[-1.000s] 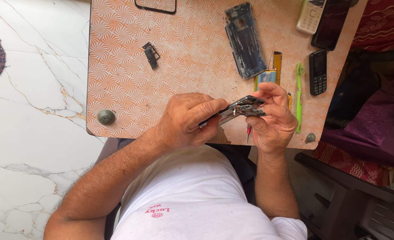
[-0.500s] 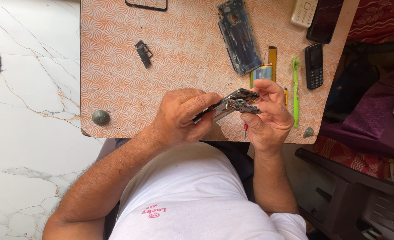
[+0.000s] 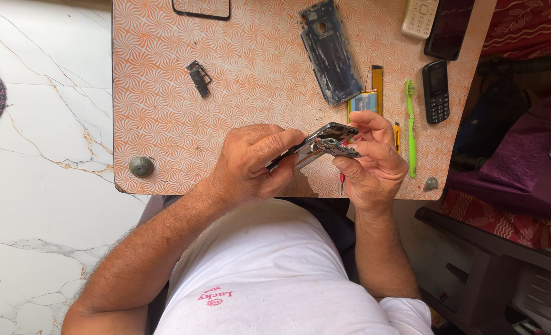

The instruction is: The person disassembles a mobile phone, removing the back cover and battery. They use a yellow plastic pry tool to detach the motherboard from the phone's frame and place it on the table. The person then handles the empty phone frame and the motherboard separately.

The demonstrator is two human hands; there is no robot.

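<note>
Seen from above, a seated person's left hand [image 3: 253,162] and right hand [image 3: 374,161] together grip an opened phone frame [image 3: 325,139], tilted above the table's near edge. Just beyond lie a green toothbrush [image 3: 410,127] and a blue-grey back cover [image 3: 331,51]; farther off, a black keypad phone [image 3: 436,90] on the orange patterned table [image 3: 163,93].

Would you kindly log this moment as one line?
left hand: grips opened phone | right hand: grips same phone | table: back cover, toothbrush
</note>
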